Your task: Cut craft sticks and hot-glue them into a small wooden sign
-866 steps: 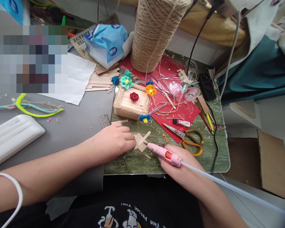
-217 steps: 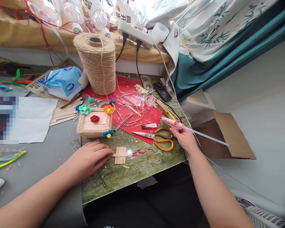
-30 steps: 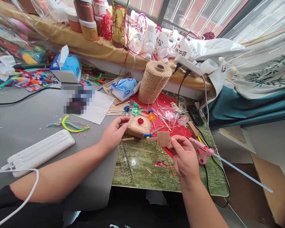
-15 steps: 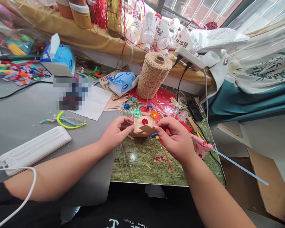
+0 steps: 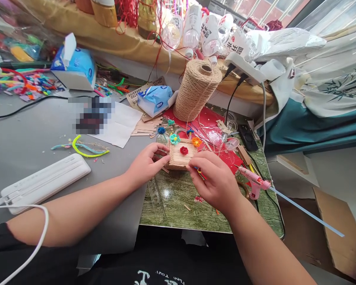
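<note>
1. Spotting at the far left a flat white rectangular plastic device (image 5: 44, 183) lying on the grey tabletop (image 5: 23, 134), with a curved yellow-green pipe cleaner (image 5: 87, 152) just beyond it.
2. Noting farther back a blue cardboard tissue box (image 5: 74, 67), and nearer the middle a white paper sheet (image 5: 121, 126) lying beside a loose pile of flat wooden craft sticks (image 5: 145, 127).
3. Reaching in from the lower left with the left hand (image 5: 145, 164), thumb and fingers closed on the left edge of a small square frame (image 5: 176, 155) of wooden sticks wrapped in jute twine, with a red rose at its centre.
4. Resting that frame on the far part of a green wood-patterned board (image 5: 178, 206), just in front of a tall spool of tan jute twine (image 5: 197, 89) and a red paper sheet (image 5: 207, 118).
5. Touching the frame's near right corner with the right hand (image 5: 216, 182), fingers curled together there; not possible to tell whether clamping the frame or only pressing on it.
6. Finding just right of that hand a pink plastic hot glue gun (image 5: 253, 184) standing on the board, a clear glue stick (image 5: 308, 213) jutting from its back toward the lower right.
7. Ending at the far right with a brown cardboard piece (image 5: 341, 233) lying low beside the table.
</note>
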A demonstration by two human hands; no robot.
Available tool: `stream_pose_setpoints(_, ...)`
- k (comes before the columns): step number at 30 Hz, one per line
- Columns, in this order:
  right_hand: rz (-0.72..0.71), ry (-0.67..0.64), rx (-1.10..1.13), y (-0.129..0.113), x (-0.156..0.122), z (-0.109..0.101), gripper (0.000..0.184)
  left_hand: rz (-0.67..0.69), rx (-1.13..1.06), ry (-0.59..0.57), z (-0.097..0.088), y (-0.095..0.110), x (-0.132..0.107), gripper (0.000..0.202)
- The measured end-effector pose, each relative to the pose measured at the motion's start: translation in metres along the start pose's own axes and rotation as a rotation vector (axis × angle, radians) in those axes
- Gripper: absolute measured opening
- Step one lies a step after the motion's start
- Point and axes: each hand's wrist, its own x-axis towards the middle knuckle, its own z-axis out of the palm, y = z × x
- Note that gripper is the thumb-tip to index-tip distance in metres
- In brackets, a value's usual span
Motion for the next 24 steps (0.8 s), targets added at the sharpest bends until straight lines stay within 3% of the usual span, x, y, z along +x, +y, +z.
stream_pose_setpoints(4,-0.034,0.056,-0.020,0.000,-0.009,0.003,0.026,-0.004,-0.009,-0.007,0.000,0.000,0.000,0.031)
stream_pose_setpoints(10,0.001,0.086,0.035,0.006,-0.003,0.002,0.023,0.005,-0.012,0.000,0.000,0.001,0.000,0.031)
stream_pose_setpoints(16,0.128,0.084,0.108,0.017,0.008,0.008,0.012,-0.016,-0.004,-0.005,0.000,0.002,0.000,0.032)
stream_pose_setpoints(24,-0.049,0.031,-0.007,0.010,-0.001,0.014,0.023,0.009,-0.032,-0.006,0.001,0.000,0.000,0.030)
